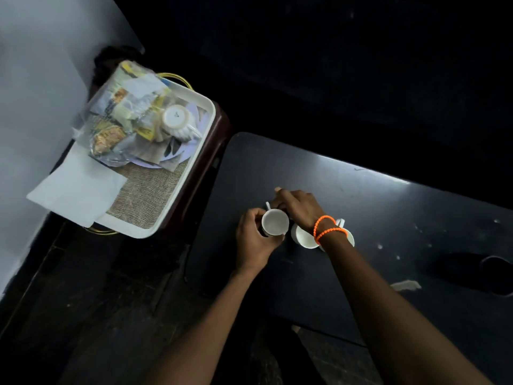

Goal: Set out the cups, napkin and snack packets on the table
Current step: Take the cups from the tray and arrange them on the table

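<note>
While my left hand cups a white cup near the tabletop's left edge, my right hand pinches its far side; bare tabletop lies beyond.

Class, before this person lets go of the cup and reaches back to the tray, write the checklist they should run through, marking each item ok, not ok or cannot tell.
1. Held cup upright, mouth up: ok.
2. Left hand and right hand both on it: ok.
3. Cup resting on table: cannot tell.
4. Gap to neighbouring cups: ok, narrow.
5. Last cup off tray: not ok.
6. Napkin and packets set out: not ok.
</note>
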A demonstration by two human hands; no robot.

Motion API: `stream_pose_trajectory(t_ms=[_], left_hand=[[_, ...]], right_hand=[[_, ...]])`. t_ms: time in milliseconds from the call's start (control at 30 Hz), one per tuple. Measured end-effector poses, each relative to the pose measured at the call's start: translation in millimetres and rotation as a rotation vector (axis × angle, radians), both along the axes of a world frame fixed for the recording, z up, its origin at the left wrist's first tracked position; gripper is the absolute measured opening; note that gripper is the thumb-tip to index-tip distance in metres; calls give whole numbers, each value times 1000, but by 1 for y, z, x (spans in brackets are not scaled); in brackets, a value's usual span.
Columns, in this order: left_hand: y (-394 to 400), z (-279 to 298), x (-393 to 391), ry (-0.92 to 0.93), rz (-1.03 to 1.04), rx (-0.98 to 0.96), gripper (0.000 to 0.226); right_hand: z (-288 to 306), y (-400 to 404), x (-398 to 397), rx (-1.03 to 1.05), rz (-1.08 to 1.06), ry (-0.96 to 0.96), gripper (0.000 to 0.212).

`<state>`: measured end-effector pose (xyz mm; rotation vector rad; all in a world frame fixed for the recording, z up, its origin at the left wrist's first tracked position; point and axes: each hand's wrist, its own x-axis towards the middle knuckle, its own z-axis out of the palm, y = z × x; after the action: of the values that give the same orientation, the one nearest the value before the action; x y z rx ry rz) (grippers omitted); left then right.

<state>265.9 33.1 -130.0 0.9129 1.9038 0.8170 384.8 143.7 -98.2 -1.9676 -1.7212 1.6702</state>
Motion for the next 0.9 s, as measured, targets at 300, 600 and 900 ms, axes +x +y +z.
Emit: stream_pose_trajectory(t_ms=[300,600,900], left_hand=[[-6,1,26,93,-47,87,54],[11,18,-37,196,-466,5,91],[93,64,-153,421,-55,271,52]], right_hand=[[-3,-8,22,42,-5,-10,51],[11,18,-1,120,-72,31,48],[32,68,-112,268,58,128,42]])
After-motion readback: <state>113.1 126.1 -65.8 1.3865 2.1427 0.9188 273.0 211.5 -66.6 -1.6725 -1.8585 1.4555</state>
